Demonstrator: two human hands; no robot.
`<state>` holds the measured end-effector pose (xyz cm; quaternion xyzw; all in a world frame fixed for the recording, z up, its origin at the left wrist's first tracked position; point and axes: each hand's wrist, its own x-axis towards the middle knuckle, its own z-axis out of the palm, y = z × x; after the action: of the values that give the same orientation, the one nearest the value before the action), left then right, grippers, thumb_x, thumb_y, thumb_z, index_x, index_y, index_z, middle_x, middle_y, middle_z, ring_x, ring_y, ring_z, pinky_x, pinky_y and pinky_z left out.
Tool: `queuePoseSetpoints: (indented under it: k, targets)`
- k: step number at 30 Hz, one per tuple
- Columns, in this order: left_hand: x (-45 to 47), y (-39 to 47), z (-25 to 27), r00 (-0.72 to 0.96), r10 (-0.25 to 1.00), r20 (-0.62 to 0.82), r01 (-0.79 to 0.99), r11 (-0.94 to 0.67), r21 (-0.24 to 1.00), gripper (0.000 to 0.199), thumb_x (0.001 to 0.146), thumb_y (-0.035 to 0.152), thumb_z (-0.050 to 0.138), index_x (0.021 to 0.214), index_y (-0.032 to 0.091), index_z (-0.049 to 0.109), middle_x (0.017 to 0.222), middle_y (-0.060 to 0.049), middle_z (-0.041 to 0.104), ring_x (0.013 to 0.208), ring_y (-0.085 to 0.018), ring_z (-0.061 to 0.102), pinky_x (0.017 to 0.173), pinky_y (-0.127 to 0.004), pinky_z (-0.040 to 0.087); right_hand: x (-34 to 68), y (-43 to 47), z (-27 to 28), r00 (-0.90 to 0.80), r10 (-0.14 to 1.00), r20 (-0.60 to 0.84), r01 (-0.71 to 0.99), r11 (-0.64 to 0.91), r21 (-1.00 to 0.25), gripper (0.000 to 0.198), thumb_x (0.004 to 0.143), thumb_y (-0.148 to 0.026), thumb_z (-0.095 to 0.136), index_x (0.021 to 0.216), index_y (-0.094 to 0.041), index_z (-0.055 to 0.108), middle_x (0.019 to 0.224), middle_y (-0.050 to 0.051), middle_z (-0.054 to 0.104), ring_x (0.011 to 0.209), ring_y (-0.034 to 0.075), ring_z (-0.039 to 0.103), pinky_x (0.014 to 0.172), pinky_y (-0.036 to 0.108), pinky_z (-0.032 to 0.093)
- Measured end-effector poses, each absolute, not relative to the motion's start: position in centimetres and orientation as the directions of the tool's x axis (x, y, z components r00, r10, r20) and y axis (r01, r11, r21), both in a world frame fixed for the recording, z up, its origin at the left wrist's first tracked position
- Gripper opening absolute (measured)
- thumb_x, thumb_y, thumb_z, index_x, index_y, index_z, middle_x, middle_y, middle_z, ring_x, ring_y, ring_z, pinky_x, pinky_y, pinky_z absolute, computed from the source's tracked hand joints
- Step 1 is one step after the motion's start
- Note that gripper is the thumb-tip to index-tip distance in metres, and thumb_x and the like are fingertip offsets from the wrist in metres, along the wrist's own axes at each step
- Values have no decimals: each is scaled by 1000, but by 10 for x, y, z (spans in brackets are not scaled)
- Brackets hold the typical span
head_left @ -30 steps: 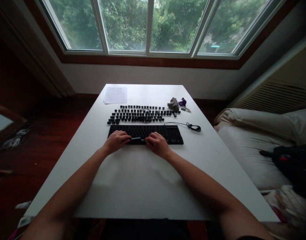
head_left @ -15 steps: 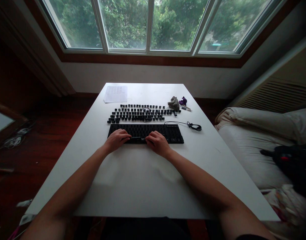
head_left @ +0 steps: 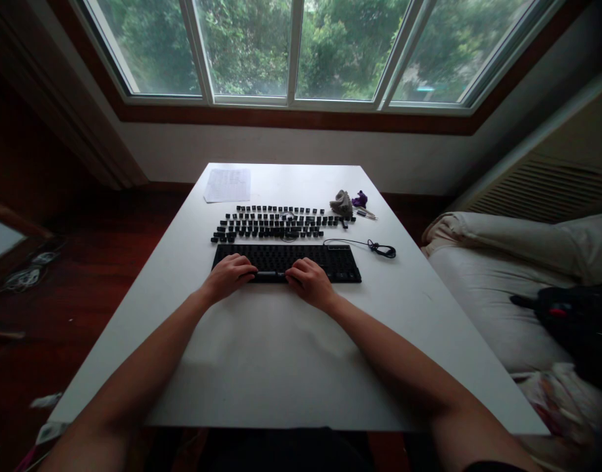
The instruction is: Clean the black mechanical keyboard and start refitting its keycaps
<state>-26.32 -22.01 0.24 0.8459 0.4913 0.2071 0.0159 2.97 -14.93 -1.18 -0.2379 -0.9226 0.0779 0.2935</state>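
dim, lit from the window, edges dark

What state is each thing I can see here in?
Keyboard: flat, looks partly stripped
Keycaps: loose, in rows
Long key: at keyboard's near edge; seating unclear
Left hand: curled, at key's left end
Right hand: curled, at key's right end
Cable: partly bundled
Grey cloth: crumpled
Purple cloth: crumpled
Paper: flat
Window: looks shut

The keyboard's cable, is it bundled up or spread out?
Bundled, but not fully: the cable is gathered in loops right of the keyboard, with one loose stretch running to the keyboard's far edge.
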Motion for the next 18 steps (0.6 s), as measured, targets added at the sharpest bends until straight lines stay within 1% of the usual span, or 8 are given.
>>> queuePoseSetpoints:
  k: [5, 9, 12, 14, 18]
  targets:
    - [-261, -222, 6, 438, 840, 321, 835, -513, 201, 24, 100, 34, 54, 112, 24, 72, 101, -8, 68, 94, -22, 59, 87, -39, 46, 22, -156, -13, -734, 442, 516, 355, 897, -263, 20, 98, -24, 55, 111, -22, 70, 106, 9, 67, 99, 23, 57, 89, 39, 48]
    - [-262, -222, 6, 424, 850, 312, 831, -502, 240, 20, 98, 34, 57, 109, 24, 71, 102, -7, 68, 96, -22, 59, 89, -39, 46, 13, -165, -14, -783, 373, 497, 305, 928, -215, 36, 96, -23, 56, 131, -22, 62, 126, 11, 64, 117, 26, 55, 99, 44, 47]
    - [-264, -221, 3, 407, 858, 314, 819, -495, 291, 19, 96, 35, 60, 107, 25, 72, 102, -6, 67, 97, -22, 59, 91, -39, 46, 7, -171, -15, -834, 316, 453, 262, 948, -180, 46, 94, -24, 59, 140, -20, 55, 138, 13, 59, 128, 29, 51, 105, 47, 44]
    - [-265, -220, 2, 396, 861, 318, 808, -492, 324, 19, 95, 35, 61, 107, 25, 72, 102, -6, 67, 98, -22, 58, 91, -39, 46, 5, -174, -16, -851, 308, 425, 256, 951, -175, 51, 92, -25, 61, 142, -20, 54, 141, 15, 57, 129, 30, 50, 105, 48, 44]
    - [-267, -219, -2, 392, 864, 317, 794, -491, 359, 18, 95, 36, 62, 105, 25, 72, 101, -6, 66, 97, -22, 58, 91, -39, 46, 3, -176, -18, -850, 329, 411, 276, 943, -184, 54, 91, -24, 62, 144, -20, 52, 141, 15, 57, 129, 30, 51, 105, 49, 43]
